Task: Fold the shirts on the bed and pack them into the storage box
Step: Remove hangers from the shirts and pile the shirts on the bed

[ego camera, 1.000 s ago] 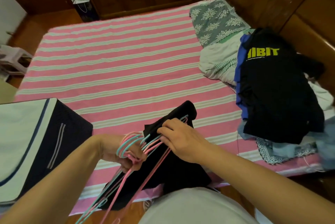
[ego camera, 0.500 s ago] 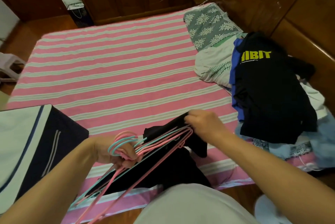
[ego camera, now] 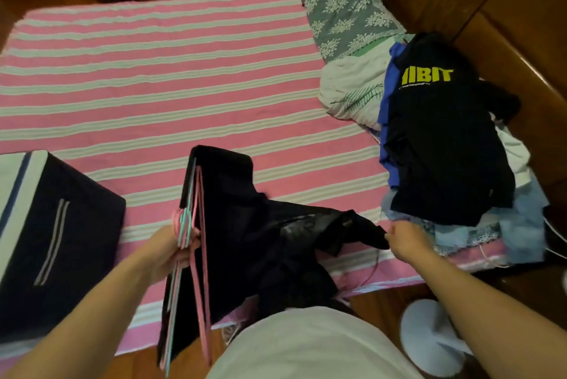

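My left hand [ego camera: 167, 251] grips the hooks of a bunch of pink and teal hangers [ego camera: 196, 225], held on edge near the bed's front edge. A black shirt [ego camera: 245, 225] hangs from them and stretches to the right, where my right hand [ego camera: 405, 240] pinches its edge. A pile of shirts [ego camera: 441, 145], topped by a black one with yellow letters, lies on the right side of the bed. The dark blue storage box [ego camera: 61, 225] with a white lid stands at the bed's left front corner.
The pink and white striped bed [ego camera: 153, 77] stretches ahead. A grey flowered pillow [ego camera: 346, 16] and a white blanket [ego camera: 349, 90] lie at the far right. Wooden panels enclose the right and far sides. A white slipper [ego camera: 429, 335] sits on the floor at the lower right.
My right hand has pulled the black shirt sideways to the right, off the hangers' side. My left hand has turned the hangers upright and edge-on. The view has tilted down a little.
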`<state>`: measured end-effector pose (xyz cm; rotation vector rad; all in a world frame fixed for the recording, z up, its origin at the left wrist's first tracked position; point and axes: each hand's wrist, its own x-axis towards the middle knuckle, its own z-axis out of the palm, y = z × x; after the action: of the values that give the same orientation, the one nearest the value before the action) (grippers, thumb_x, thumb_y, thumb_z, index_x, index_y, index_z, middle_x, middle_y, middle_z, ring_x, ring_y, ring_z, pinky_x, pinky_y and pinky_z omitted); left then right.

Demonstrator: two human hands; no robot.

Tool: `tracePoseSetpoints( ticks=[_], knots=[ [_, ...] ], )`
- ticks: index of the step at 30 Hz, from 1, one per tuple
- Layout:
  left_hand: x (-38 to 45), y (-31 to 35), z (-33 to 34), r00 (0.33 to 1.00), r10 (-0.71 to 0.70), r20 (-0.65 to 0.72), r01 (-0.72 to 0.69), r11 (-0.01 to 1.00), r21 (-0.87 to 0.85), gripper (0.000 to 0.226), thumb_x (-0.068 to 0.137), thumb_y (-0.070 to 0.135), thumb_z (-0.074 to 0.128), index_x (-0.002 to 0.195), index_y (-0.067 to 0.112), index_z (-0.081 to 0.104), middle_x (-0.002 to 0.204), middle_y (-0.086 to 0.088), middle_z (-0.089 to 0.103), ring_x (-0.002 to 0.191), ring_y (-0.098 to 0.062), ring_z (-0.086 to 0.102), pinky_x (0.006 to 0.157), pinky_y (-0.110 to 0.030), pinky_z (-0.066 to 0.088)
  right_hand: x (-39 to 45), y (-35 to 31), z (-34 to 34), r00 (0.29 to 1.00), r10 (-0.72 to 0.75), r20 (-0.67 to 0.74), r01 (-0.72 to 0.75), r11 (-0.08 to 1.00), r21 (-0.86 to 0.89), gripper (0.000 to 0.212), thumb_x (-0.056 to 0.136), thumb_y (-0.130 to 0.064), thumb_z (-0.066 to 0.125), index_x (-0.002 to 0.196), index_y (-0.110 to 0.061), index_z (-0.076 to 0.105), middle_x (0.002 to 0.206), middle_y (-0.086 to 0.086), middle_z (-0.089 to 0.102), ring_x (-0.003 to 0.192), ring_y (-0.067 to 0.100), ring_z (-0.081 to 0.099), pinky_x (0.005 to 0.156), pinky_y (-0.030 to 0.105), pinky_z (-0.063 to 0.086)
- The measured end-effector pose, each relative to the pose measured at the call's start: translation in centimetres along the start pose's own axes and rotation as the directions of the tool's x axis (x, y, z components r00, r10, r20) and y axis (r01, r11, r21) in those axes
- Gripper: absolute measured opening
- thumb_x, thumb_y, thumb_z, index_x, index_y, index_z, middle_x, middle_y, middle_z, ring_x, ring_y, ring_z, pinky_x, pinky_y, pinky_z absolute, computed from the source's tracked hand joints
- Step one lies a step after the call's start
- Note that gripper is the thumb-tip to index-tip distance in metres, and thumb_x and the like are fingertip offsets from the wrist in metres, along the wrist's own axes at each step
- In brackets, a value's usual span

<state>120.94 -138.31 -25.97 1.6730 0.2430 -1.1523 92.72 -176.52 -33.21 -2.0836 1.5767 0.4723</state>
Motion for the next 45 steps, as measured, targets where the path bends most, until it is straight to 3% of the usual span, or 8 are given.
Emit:
tracePoseSetpoints(
  ticks=[4,9,17,21,25,29,34,45],
  knots=[
    [2.4,-3.4,1.1,0.988,0.003,-0.153,-0.025,0.989,-0.143,0.025,0.097,0.001,0.037,0.078,0.011,0.048,0.055,-0.005,0.045,0.032,-0.008,0.029,0.039,-0.016,0.027,0.3,1.0,2.8,0.978,0.198,-0.059,-0.201,0.979,-0.040,0.038,0.093,-0.019,0.060,0.127,-0.003,0.057,0.127,0.021,0.061,0.114,0.039,0.061,0.089,0.043,0.051],
    [3.5,-6.1,1.2,0.973,-0.123,-0.196,0.064,0.956,-0.285,0.018,0.096,0.008,0.039,0.082,0.011,0.050,0.063,-0.007,0.047,0.035,-0.012,0.032,0.049,-0.026,0.031,2.3,-2.0,11.5,0.888,0.186,0.421,-0.302,0.925,0.230,0.040,0.096,-0.031,0.057,0.115,0.003,0.064,0.116,0.020,0.068,0.106,0.038,0.065,0.093,0.042,0.055],
    [2.3,-5.8,1.3,0.984,-0.021,-0.175,-0.027,0.963,-0.269,0.019,0.097,0.004,0.041,0.082,0.011,0.052,0.065,-0.010,0.048,0.038,-0.012,0.032,0.041,-0.021,0.034,7.9,-4.4,18.8,0.692,0.265,0.671,-0.696,0.000,0.718,0.060,0.087,-0.042,0.075,0.134,-0.012,0.055,0.126,0.016,0.062,0.104,0.041,0.063,0.072,0.057,0.056],
    [1.0,-3.3,1.3,0.981,0.073,-0.182,-0.110,0.973,-0.202,0.019,0.097,0.003,0.040,0.084,0.009,0.053,0.064,-0.009,0.049,0.038,-0.012,0.032,0.042,-0.021,0.034,4.9,-6.8,13.5,0.833,0.488,0.263,-0.494,0.438,0.751,0.049,0.102,-0.017,0.054,0.146,-0.001,0.043,0.144,0.019,0.051,0.125,0.037,0.053,0.096,0.042,0.046],
    [1.4,0.0,3.3,0.979,0.113,-0.170,-0.152,0.960,-0.236,0.028,0.100,0.009,0.037,0.078,0.015,0.053,0.056,-0.001,0.050,0.034,-0.009,0.031,0.039,-0.015,0.029,-3.8,-5.2,4.4,0.907,0.067,-0.415,0.047,0.965,0.257,0.034,0.100,-0.030,0.060,0.121,-0.005,0.069,0.123,0.018,0.061,0.119,0.039,0.049,0.099,0.047,0.042],
    [1.2,5.4,7.8,0.990,0.137,-0.033,-0.140,0.927,-0.349,0.028,0.096,0.009,0.034,0.073,0.018,0.048,0.055,0.001,0.049,0.037,-0.010,0.030,0.041,-0.017,0.031,-11.3,-3.8,-5.7,0.573,-0.257,-0.778,0.370,0.928,-0.034,0.030,0.095,-0.018,0.064,0.068,-0.006,0.058,0.071,0.013,0.054,0.076,0.035,0.054,0.062,0.035,0.032],
    [-1.6,13.5,13.8,0.972,0.208,0.109,-0.143,0.894,-0.425,0.033,0.101,0.017,0.032,0.069,0.018,0.040,0.054,0.000,0.043,0.037,-0.010,0.027,0.050,-0.026,0.026,-20.1,-4.5,-21.6,0.200,-0.239,-0.950,0.475,0.872,-0.120,0.029,0.093,-0.011,0.067,0.068,-0.006,0.054,0.065,0.008,0.050,0.065,0.020,0.042,0.060,0.030,0.018],
    [-5.6,19.7,25.0,0.966,0.163,0.201,-0.029,0.840,-0.542,0.032,0.104,0.019,0.035,0.073,0.020,0.043,0.064,-0.001,0.041,0.053,-0.011,0.027,0.058,-0.026,0.025,-13.5,-2.0,-42.9,0.276,-0.029,-0.961,0.498,0.859,0.117,0.027,0.101,-0.028,0.052,0.081,-0.012,0.060,0.084,0.006,0.067,0.078,0.024,0.064,0.068,0.034,0.047]
  ],
)
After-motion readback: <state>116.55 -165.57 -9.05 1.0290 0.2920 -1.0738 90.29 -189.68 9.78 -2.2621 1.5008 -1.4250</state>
